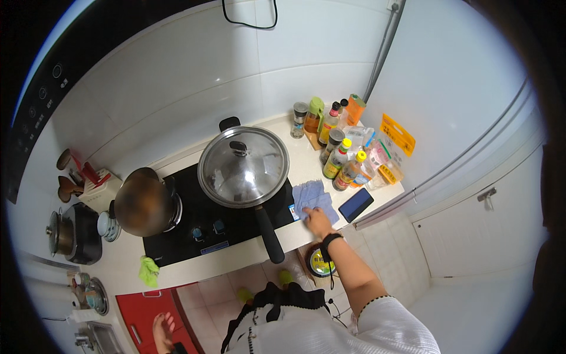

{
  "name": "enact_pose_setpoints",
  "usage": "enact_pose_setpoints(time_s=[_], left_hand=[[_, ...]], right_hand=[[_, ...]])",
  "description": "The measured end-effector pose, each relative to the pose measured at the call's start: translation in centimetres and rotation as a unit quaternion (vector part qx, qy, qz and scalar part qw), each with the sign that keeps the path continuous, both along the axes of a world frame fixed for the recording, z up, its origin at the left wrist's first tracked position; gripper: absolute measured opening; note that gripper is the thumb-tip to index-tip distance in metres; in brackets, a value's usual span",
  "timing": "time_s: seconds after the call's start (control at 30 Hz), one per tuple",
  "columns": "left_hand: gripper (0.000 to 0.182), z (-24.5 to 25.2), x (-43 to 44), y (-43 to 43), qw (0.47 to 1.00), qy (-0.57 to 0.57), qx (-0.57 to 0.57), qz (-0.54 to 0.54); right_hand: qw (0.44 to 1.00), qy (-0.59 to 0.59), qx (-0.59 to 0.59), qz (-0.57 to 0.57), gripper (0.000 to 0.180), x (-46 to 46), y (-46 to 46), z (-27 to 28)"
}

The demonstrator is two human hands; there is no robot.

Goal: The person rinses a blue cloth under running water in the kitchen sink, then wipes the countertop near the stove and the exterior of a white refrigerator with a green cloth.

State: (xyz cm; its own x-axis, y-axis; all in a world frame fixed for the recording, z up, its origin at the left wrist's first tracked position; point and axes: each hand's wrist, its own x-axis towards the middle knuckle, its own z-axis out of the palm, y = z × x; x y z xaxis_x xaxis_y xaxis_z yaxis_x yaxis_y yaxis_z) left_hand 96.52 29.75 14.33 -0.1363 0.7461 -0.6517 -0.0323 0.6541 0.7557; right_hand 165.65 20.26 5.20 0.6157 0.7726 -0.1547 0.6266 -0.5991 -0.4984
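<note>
My right hand [319, 221] is on a folded blue cloth [315, 194] on the counter, its fingers bunched on the near part. A black band circles that wrist. Just right of the cloth lies a dark-screened smartphone [356, 205]. My left hand [163, 329] hangs in the air by the red cabinet, fingers apart and nothing in them. Left of the cloth, a large pan [270, 239] with a domed, shiny lid [243, 170] stands on the black gas hob [185, 208]; its long black handle juts past the counter's front edge.
Seasoning bottles [342, 163] and packets [380, 150] crowd the right counter. A dark pot [146, 203], its contents blurred, sits on the left burner. Farther left are a knife block [99, 190], bowls [108, 225], an electric cooker [84, 234] and a green cloth [149, 271]. A round container [320, 261] stands below.
</note>
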Motion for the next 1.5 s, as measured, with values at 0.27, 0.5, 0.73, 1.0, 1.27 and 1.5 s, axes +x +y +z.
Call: enact_pose_setpoints(time_s=[0.27, 0.5, 0.73, 1.0, 1.27, 1.5], left_hand=[[0.029, 0.3, 1.1, -1.8, 1.0, 0.004, -0.003, 0.009], [0.028, 0.3, 3.1, -1.0, 1.0, -0.018, 0.002, -0.02], [0.026, 0.7, 3.5, -0.3, 0.999, -0.013, -0.004, -0.047], [0.025, 0.2, 1.8, -1.5, 1.0, -0.01, -0.006, -0.026], [0.019, 1.4, 4.3, -1.3, 0.999, -0.014, -0.002, -0.042], [0.017, 1.4, 5.3, -0.8, 0.998, -0.018, -0.006, -0.064]], right_hand=[[0.98, 0.04, 0.183, 0.062, 0.062, 0.3, -4.1, 0.0], [0.984, -0.115, 0.127, 0.047, 0.067, -2.9, -3.0, -2.3], [0.989, -0.125, 0.072, 0.034, 0.061, -1.9, -1.6, -3.4], [0.978, -0.082, 0.185, 0.041, 0.063, 0.7, -7.8, 0.5], [0.98, -0.149, 0.076, 0.107, 0.056, 4.2, -9.4, -0.1], [0.96, -0.208, 0.108, 0.152, 0.056, 2.4, -8.2, 0.6]])
